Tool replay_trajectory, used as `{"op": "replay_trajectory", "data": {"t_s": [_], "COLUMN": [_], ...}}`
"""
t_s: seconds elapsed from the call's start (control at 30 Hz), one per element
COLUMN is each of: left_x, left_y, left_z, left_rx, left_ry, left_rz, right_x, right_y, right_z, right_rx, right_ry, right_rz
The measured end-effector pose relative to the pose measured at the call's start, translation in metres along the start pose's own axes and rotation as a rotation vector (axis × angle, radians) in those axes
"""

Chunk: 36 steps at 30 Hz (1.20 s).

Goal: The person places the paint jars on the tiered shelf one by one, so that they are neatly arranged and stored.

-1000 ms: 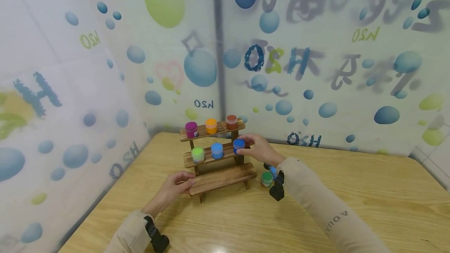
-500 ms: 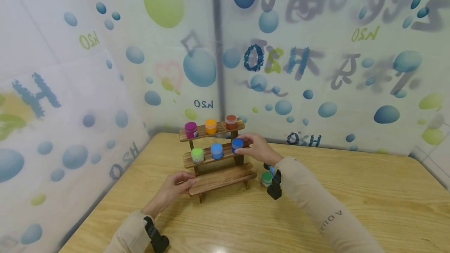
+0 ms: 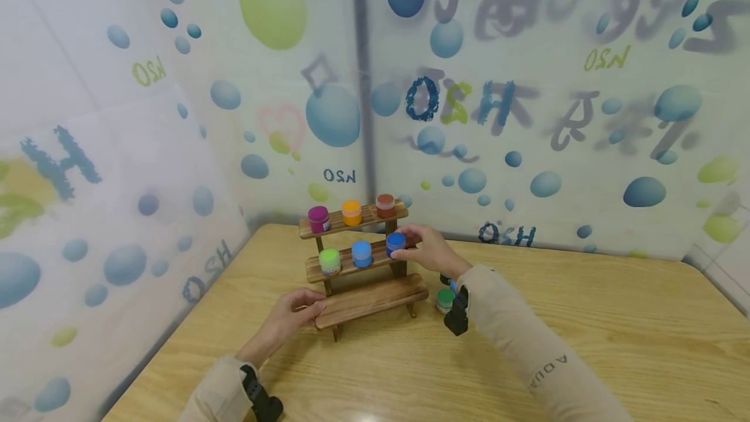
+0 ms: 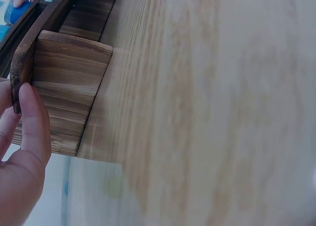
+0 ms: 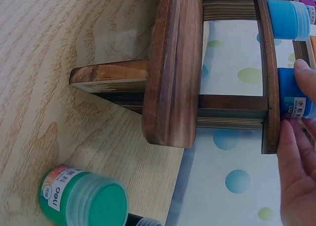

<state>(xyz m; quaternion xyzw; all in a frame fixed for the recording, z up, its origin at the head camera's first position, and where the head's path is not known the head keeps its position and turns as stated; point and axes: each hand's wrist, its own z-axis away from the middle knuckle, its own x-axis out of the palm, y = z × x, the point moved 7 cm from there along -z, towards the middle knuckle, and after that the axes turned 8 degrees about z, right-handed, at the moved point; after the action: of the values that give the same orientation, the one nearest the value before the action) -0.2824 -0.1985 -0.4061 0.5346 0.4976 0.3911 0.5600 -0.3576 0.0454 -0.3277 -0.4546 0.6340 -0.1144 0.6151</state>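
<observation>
My right hand (image 3: 430, 249) holds a dark blue paint jar (image 3: 395, 245) between thumb and fingers at the right end of the middle shelf. In the right wrist view the same dark blue jar (image 5: 291, 92) stands on that shelf. With thumb and fingers, my left hand (image 3: 291, 313) pinches the left end of the lowest board of a three-tier wooden rack (image 3: 372, 300). A light blue jar (image 3: 361, 254) and a light green jar (image 3: 330, 262) share the middle shelf. Purple (image 3: 319, 219), orange (image 3: 351, 212) and brown jars (image 3: 385, 206) line the top shelf.
On the table (image 3: 556, 318), right of the rack, stands a green paint jar (image 3: 445, 300). Beside it is a dark jar (image 5: 143, 220), mostly hidden. A patterned curtain (image 3: 527, 148) hangs behind the table and along its left side.
The dark blue jar has shifted slightly left along the middle shelf with my right hand, then stayed put. My left hand has kept its hold on the rack.
</observation>
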Motion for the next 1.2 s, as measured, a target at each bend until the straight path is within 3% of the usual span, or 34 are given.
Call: {"op": "replay_trajectory", "data": {"t_s": [0.8, 1.2], "left_x": [-0.001, -0.001], "left_y": [-0.005, -0.005], "left_z": [0.0, -0.001], "left_rx": [-0.018, -0.02], "left_ry": [0.018, 0.017], "left_rz": [-0.009, -0.009], "right_x": [0.003, -0.008], "right_y": [0.004, 0.005], "right_z": [0.001, 0.004], "right_rx": [0.029, 0.023], "right_ry": [0.007, -0.063], "right_rz": [-0.01, -0.024]}}
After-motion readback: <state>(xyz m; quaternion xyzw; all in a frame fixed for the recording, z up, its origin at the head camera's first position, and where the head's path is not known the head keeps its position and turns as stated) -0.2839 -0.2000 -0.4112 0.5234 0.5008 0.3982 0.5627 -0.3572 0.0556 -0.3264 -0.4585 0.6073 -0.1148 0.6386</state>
